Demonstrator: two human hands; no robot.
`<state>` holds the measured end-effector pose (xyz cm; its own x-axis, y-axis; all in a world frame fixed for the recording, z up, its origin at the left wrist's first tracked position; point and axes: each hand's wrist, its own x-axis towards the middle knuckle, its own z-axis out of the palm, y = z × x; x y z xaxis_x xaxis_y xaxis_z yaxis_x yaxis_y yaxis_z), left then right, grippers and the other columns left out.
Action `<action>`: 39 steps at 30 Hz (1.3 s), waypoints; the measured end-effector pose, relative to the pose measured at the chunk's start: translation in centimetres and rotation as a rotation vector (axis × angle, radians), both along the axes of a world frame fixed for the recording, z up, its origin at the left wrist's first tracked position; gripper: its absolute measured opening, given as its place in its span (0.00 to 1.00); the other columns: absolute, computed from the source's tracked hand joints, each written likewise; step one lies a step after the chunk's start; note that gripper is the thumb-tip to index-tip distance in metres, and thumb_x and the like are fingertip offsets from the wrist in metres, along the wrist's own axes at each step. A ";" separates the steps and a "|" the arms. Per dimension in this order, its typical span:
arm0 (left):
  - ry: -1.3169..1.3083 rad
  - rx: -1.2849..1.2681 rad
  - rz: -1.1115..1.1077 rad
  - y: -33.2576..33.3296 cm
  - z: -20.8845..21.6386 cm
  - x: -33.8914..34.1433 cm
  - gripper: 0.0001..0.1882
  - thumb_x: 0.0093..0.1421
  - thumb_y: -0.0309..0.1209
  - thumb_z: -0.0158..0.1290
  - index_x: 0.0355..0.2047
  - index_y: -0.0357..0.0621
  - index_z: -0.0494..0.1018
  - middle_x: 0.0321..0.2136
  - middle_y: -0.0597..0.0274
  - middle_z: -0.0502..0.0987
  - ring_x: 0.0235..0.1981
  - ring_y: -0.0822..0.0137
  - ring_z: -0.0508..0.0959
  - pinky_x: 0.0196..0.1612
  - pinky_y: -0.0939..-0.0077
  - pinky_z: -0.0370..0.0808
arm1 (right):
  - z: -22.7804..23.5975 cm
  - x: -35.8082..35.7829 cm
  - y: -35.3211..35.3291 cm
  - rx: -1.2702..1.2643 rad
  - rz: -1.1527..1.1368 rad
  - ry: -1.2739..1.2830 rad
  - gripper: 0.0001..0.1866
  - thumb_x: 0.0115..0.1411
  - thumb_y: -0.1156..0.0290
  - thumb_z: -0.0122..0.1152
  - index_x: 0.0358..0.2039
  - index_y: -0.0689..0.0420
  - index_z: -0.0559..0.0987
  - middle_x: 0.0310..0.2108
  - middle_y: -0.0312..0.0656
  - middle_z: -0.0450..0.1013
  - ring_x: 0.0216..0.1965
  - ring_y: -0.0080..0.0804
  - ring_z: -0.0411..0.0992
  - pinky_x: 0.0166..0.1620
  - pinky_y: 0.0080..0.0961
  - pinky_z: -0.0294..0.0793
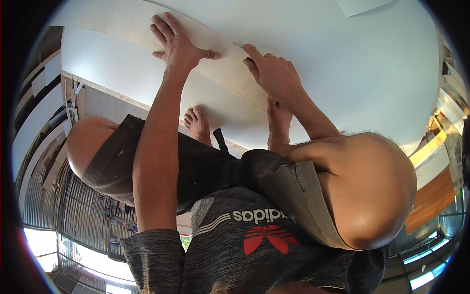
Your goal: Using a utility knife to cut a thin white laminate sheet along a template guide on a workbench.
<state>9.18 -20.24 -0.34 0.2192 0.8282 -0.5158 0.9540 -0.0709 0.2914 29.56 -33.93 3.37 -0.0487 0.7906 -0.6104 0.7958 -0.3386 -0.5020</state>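
Observation:
My left hand (178, 46) is spread flat on a long pale wooden strip (215, 81), thumb pointing right. The strip runs slantwise over a large white sheet (342, 73). My right hand (275, 72) is closed around a utility knife (238, 45), its index finger stretched along the top. Most of the handle is hidden inside the hand; only the thin blade and a dark bit of handle show. The blade tip is at the strip's far edge, where it meets the white surface. Whether it cuts into the sheet, I cannot tell.
My bare feet (198, 122) stand at the near side of the white sheet, between my bent knees. A loose white piece (362, 6) lies at the far right. Boards and panels (41, 98) lean at the left, and a brown board (431, 201) is at the right.

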 end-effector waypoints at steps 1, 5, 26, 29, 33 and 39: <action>-0.001 -0.004 -0.001 0.0 0.0 0.0 0.96 0.18 0.58 0.82 0.74 0.34 0.26 0.74 0.29 0.24 0.76 0.34 0.25 0.58 0.06 0.47 | -0.1 -0.1 0.1 0.014 0.018 0.006 0.25 0.73 0.57 0.49 0.67 0.48 0.63 0.29 0.51 0.78 0.28 0.54 0.78 0.34 0.50 0.77; 0.003 -0.002 -0.002 0.1 0.0 0.1 0.96 0.18 0.59 0.81 0.74 0.33 0.26 0.74 0.29 0.24 0.76 0.34 0.25 0.58 0.06 0.47 | -0.3 -0.6 0.7 0.055 0.047 0.015 0.27 0.72 0.59 0.50 0.68 0.52 0.64 0.27 0.52 0.78 0.26 0.55 0.78 0.34 0.52 0.78; -0.005 0.020 -0.011 -0.1 -0.5 -0.5 0.96 0.17 0.61 0.80 0.74 0.33 0.26 0.74 0.29 0.24 0.76 0.35 0.24 0.58 0.06 0.46 | 0.5 -0.3 -0.5 -0.151 0.007 0.013 0.17 0.74 0.60 0.47 0.60 0.48 0.64 0.21 0.44 0.77 0.26 0.52 0.77 0.44 0.50 0.72; 0.017 0.023 -0.011 -0.1 -0.4 -0.5 0.97 0.17 0.61 0.80 0.74 0.34 0.26 0.74 0.29 0.24 0.76 0.35 0.25 0.58 0.06 0.47 | 0.5 -0.2 -0.5 -0.154 0.012 0.010 0.17 0.74 0.59 0.47 0.60 0.47 0.64 0.21 0.44 0.77 0.27 0.52 0.78 0.45 0.50 0.72; 0.005 0.014 -0.013 -0.2 -0.4 -0.1 0.97 0.16 0.62 0.80 0.74 0.34 0.27 0.74 0.28 0.24 0.76 0.35 0.24 0.58 0.06 0.47 | 1.1 0.5 -1.2 -0.176 -0.013 0.005 0.18 0.74 0.59 0.47 0.61 0.47 0.64 0.22 0.44 0.78 0.29 0.52 0.78 0.47 0.50 0.72; 0.006 0.023 -0.011 -0.2 -0.4 -0.3 0.97 0.16 0.62 0.80 0.74 0.33 0.26 0.74 0.28 0.24 0.76 0.34 0.24 0.57 0.05 0.47 | 1.2 0.5 -1.4 -0.200 0.000 -0.001 0.17 0.74 0.59 0.47 0.60 0.47 0.65 0.24 0.44 0.78 0.30 0.51 0.78 0.47 0.51 0.71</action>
